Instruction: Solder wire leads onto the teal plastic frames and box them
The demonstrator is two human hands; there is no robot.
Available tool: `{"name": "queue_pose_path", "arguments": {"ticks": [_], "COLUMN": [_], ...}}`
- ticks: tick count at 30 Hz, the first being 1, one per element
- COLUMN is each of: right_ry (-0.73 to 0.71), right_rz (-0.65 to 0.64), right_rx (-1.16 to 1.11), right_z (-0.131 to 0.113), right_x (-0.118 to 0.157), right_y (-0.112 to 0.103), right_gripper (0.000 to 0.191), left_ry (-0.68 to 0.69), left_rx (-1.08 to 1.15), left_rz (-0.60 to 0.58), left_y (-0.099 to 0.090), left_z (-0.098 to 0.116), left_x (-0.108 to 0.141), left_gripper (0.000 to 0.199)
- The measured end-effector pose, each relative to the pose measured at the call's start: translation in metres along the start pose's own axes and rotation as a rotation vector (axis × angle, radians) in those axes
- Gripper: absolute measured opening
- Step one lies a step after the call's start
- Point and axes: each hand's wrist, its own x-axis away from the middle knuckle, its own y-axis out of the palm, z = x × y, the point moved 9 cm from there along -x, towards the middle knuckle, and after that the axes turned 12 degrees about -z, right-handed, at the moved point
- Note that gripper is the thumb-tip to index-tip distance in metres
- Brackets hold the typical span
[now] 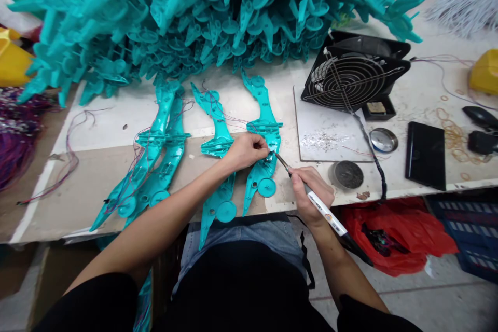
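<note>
My right hand [312, 194] grips a soldering iron [324, 212] by its white handle, its metal tip slanting up and left. That tip meets the middle of a long teal plastic part [264, 140], close to the fingertips of my left hand [249, 150]. Thumb and finger of the left hand are pinched together over the same part; what they hold is too small to make out. A second teal part [218, 129] lies under my left wrist. Further left, two more teal parts [153, 150] overlap, with thin red and blue wires [134, 166] across them.
A large heap of teal parts [218, 5] fills the back. To the right stand a black fan [350, 75], a white board [327, 137] with solder bits, a round tin [347, 175] and a black box [426, 155]. A red bag [404, 233] sits below the table edge.
</note>
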Motion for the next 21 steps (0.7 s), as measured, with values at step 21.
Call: {"name": "queue_pose_path", "arguments": {"ticks": [21], "right_ry": [-0.031], "right_rz": [0.067], "right_rx": [0.025], "right_z": [-0.0017], "right_x": [0.0036], "right_y": [-0.0074], "right_gripper": [0.02], "left_ry": [-0.023], "left_rx": [-0.006], "left_rz": [0.011], "left_y": [0.0005], "left_z": [0.0], "left_x": [0.0006], "left_gripper": [0.008]}}
